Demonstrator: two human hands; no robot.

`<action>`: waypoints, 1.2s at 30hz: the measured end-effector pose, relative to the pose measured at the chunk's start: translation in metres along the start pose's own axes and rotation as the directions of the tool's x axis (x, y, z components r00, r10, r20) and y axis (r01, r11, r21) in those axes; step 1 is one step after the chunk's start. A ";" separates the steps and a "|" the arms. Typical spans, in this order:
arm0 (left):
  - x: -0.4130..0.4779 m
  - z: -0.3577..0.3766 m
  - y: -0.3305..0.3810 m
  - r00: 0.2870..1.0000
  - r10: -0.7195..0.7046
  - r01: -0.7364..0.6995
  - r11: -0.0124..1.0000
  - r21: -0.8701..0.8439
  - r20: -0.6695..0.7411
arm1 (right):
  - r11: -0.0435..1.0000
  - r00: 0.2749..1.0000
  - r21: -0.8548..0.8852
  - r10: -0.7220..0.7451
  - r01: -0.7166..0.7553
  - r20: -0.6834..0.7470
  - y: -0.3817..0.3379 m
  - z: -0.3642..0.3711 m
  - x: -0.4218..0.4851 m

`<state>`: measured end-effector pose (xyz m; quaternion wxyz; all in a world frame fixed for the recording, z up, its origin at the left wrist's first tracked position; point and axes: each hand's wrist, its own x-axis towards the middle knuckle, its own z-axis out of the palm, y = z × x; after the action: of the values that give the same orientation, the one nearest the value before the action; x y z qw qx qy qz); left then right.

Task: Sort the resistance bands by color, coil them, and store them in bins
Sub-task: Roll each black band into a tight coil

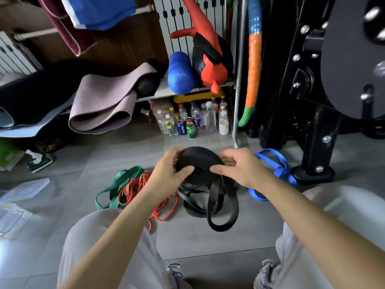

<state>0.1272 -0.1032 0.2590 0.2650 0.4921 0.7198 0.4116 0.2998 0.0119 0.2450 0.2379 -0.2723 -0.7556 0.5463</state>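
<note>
A black resistance band (199,161) is wound into a thick flat coil held above the floor. My left hand (170,171) grips its left side, thumb on the near face. My right hand (241,167) grips its right side the same way. A loose tail of the black band (223,209) hangs down in loops to the tiles. A green band (123,182) and an orange-red band (143,195) lie tangled on the floor to the left. A blue band (275,170) lies on the floor to the right, partly behind my right wrist.
Clear plastic bins (27,189) and another clear container (10,217) sit on the floor at far left. Bottles and cans (187,122) stand under a shelf ahead. A black machine base (312,174) is at right. My knees flank the grey tiles.
</note>
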 end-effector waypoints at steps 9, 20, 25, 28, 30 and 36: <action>0.004 -0.006 0.013 0.924 0.347 -0.374 0.741 0.557 0.159 | 1.000 1.000 -0.023 0.015 -0.015 -0.002 -0.003 -0.002 0.003; 0.005 -0.002 0.006 0.962 0.218 -0.226 0.974 -0.027 -0.163 | 0.988 0.999 0.155 -0.001 0.009 -0.053 -0.007 -0.006 0.002; 0.005 -0.005 0.007 0.968 0.249 -0.219 0.911 0.350 -0.042 | 1.000 0.999 0.008 -0.009 0.010 -0.040 -0.006 -0.005 -0.002; 0.004 -0.006 0.016 0.924 0.355 -0.362 0.704 0.611 0.139 | 0.999 0.999 -0.039 -0.028 0.027 -0.021 -0.007 -0.001 -0.003; 0.003 -0.003 0.024 0.907 0.360 -0.405 0.604 0.687 0.218 | 0.998 0.999 -0.050 -0.041 0.040 -0.033 -0.007 0.001 -0.003; 0.004 -0.011 0.023 0.941 0.324 -0.322 0.768 0.554 0.097 | 1.000 1.000 0.025 0.006 -0.006 0.007 -0.006 -0.005 -0.001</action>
<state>0.1286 -0.0993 0.2839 0.0322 0.6635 0.7138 0.2219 0.3033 0.0129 0.2525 0.2369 -0.2695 -0.7486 0.5575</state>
